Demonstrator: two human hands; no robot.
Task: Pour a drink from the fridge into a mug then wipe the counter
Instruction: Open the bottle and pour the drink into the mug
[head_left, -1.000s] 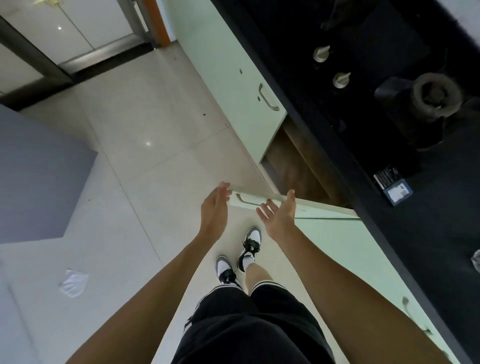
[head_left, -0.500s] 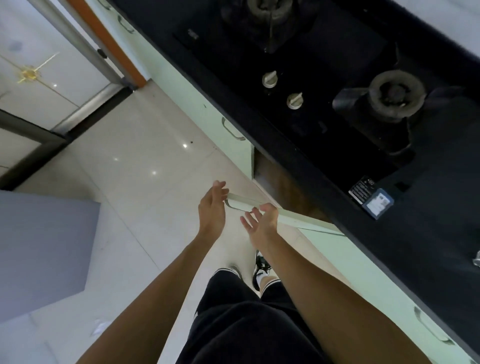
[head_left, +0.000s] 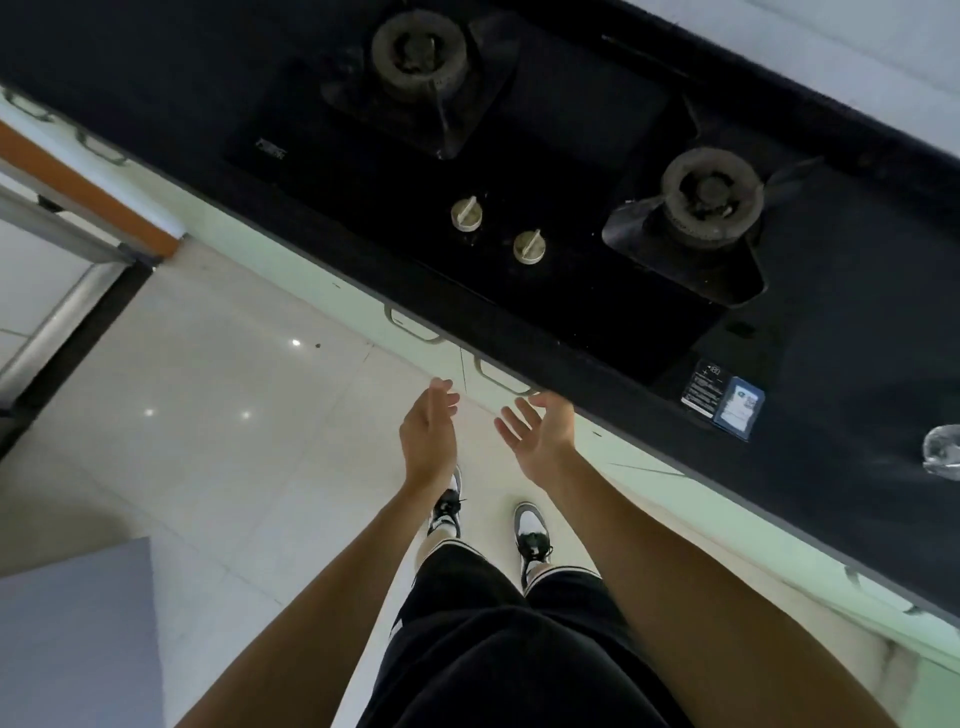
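Shut now, pale green cabinet door (head_left: 498, 382) — we hold left hand (head_left: 428, 434) and right hand (head_left: 540, 431) out, fingers spread, grasping nothing.

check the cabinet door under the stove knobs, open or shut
Shut: the cabinet door lies flush with its neighbour, with no dark gap. Both the left hand and right hand are open and off it.

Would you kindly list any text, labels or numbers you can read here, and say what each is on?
Black sticker on the hob's front right corner: white print, too small to read.
Blue card beside that sticker: blurred, unreadable.
Small plate at the hob's left edge: marks too small to read.
Nothing else in view carries text.
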